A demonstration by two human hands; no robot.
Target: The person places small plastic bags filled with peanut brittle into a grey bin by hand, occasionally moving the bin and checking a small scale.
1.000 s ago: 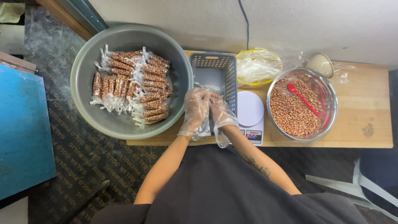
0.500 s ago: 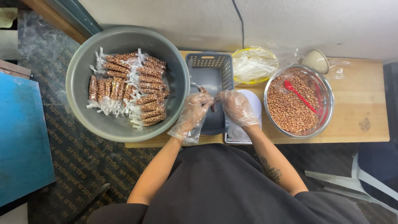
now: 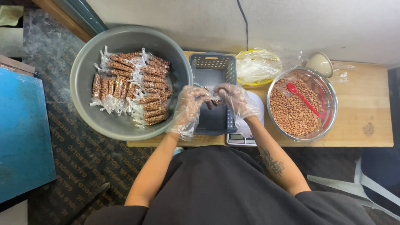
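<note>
Peanuts sealed in a small clear packet (image 3: 215,100) sit pinched between my two gloved hands, right over the dark plastic basket (image 3: 213,75) on the counter (image 3: 366,108). My left hand (image 3: 189,109) closes its fingertips on one end of the packet and my right hand (image 3: 235,99) closes on the other, both in loose clear gloves; the packet itself is mostly hidden by the fingers. Left of the basket, touching its side, stands the big grey basin (image 3: 125,39) with a heap of filled peanut packets (image 3: 133,89) lying in rows. A white scale (image 3: 246,135) shows under my right wrist. Further right is the steel bowl (image 3: 329,96) of loose peanuts with a red spoon (image 3: 303,98) resting in them. Behind the basket lies a yellow-rimmed dish of clear bags (image 3: 256,66).
</note>
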